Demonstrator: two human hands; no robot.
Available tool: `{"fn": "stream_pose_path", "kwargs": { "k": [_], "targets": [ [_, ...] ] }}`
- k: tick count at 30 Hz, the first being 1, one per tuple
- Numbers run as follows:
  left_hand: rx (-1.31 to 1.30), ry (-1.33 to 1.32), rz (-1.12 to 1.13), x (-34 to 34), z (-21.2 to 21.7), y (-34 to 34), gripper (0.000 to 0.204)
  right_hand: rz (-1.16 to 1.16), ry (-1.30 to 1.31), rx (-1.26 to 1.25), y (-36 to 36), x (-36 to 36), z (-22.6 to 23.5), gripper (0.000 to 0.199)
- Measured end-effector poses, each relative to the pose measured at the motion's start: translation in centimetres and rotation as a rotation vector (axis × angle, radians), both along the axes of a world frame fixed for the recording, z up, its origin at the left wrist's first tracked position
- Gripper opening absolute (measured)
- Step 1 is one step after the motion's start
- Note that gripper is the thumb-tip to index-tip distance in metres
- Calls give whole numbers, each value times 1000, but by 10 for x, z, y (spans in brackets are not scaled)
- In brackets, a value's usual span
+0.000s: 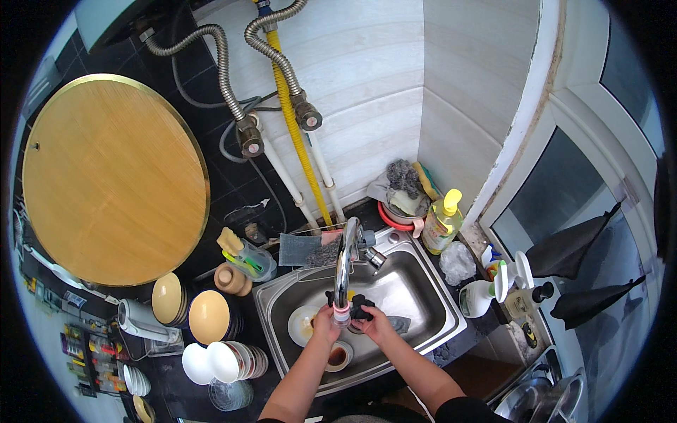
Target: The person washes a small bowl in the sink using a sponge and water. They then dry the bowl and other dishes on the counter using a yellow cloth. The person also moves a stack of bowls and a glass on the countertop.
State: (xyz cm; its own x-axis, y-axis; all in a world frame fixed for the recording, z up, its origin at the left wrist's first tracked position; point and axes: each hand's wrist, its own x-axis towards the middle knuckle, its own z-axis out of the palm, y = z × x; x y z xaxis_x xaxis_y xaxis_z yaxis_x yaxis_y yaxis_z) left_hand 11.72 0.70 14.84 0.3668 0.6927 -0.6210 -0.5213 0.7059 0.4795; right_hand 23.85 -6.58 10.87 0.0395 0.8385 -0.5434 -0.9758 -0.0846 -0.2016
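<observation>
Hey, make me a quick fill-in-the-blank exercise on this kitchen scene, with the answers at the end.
1. Going across the picture from left to right, the faucet's lower end comes ____ the left hand and the right hand.
2. The corrugated hose running down between the two white pipes is coloured ____.
3. The large round wooden board is on the ____ side of the sink.

Missing words: between; yellow; left.

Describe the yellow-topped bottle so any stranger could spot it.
Find the stainless-steel sink. Just beyond its far right corner, next to a crumpled clear plastic bag, stands the yellow-topped bottle. Its bright top distinguishes it from the white spray bottle and black-topped bottle nearby.
</observation>
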Motion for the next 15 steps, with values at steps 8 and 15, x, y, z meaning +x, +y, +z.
{"fn": "stream_pose_path", "kwargs": {
  "k": [8, 15],
  "targets": [
    [-22, 256, -295, -5, -14, 2, 23, -35, -31, 129, 5, 0, 13, 29],
    [245, 570, -481, 1, -22, 0, 33, -25, -40, 133, 1, 4, 15, 29]
  ]
}}
